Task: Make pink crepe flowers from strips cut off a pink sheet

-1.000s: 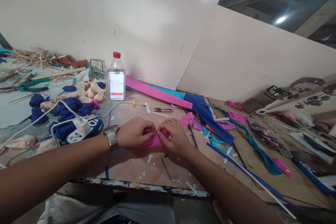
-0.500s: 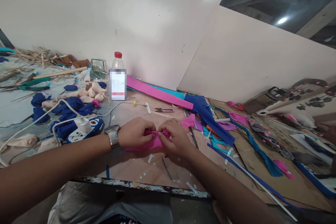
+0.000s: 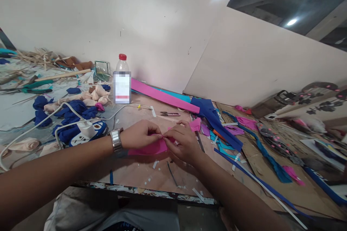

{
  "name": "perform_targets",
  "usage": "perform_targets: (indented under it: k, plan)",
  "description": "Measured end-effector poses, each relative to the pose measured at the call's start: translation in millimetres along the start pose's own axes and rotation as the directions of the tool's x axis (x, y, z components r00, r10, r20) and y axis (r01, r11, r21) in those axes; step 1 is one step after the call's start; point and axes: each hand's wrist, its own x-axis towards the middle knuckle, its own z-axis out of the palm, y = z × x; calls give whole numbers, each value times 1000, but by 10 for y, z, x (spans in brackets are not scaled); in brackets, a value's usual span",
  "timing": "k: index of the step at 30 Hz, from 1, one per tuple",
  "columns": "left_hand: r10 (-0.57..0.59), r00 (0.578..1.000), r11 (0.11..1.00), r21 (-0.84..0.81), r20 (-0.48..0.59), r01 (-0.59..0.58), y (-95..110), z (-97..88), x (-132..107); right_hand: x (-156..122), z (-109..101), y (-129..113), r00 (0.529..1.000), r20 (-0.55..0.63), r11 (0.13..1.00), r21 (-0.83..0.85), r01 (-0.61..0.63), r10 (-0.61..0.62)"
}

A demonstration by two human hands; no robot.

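A strip of bright pink crepe-like paper point(image 3: 148, 149) lies low over the table, partly hidden under my fingers. My left hand point(image 3: 141, 135), with a metal watch point(image 3: 116, 140) on the wrist, pinches it between thumb and forefinger. Right beside, my right hand point(image 3: 183, 140) pinches the same pink piece, its thumb and forefinger meeting my left fingertips. Some gathered pink shows behind the right fingers. Thread snips point(image 3: 170, 114) with a pink handle lie just beyond my hands.
A phone point(image 3: 122, 88) leans on a red-capped bottle point(image 3: 123, 63). Left are a power strip point(image 3: 90, 135) with white cable and blue bundles point(image 3: 73, 112). Pink point(image 3: 165, 95) and blue strips point(image 3: 217, 121) lie behind and right, near cardboard point(image 3: 271, 173).
My right hand has turned slightly, its fingers lifting and spreading a little. More gathered pink shows behind them. Both hands still meet at the pink piece.
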Motion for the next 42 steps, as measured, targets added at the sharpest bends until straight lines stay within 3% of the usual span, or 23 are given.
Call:
perform_targets:
  k: [7,14,19,34,42]
  plan:
    - [33,999,998,54,10,-34,16,-19,-18,-3,-3,-16,1000,12,1000,-11,-21,21]
    - [95,994,925,373,-55,-68,46,47,-51,8,-5,-21,992,87,995,31,-91,88]
    - [118,992,871,484,-47,-81,48,94,-52,-3,50,-6,980,154,988,69,-141,129]
    - [49,997,885,465,-52,-19,34,66,-28,-2,41,-17,970,133,974,76,-212,201]
    - [73,997,956,286,-37,-60,41,70,-42,0,66,3,962,233,982,85,-166,142]
